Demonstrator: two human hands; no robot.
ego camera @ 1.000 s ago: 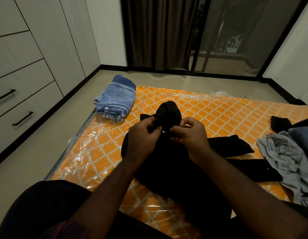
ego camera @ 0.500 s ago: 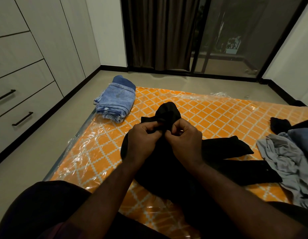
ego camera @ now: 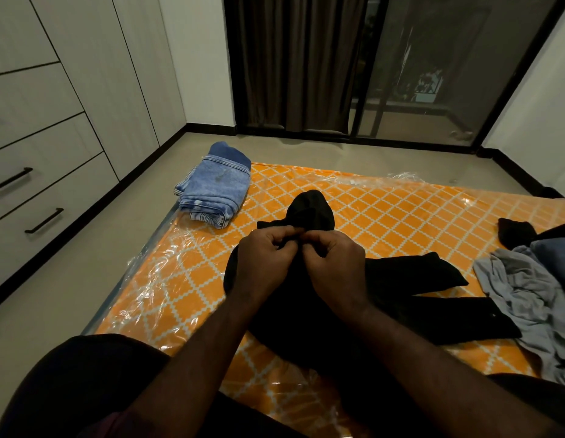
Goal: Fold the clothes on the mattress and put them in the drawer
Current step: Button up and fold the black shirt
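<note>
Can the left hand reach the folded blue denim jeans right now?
Probably, once freed: the left hand pinches the black fabric garment, but only bare plastic-wrapped orange mattress lies between it and the folded blue denim jeans.

view: head-worn | faces: forward and down | range: close above mattress (ego camera: pixel 401 222)

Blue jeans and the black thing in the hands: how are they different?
The blue jeans are folded into a neat stack; the black garment is spread out unfolded. The blue jeans lie untouched at the mattress corner; the black garment is pinched by the left hand and right hand. Both rest on the mattress.
</note>
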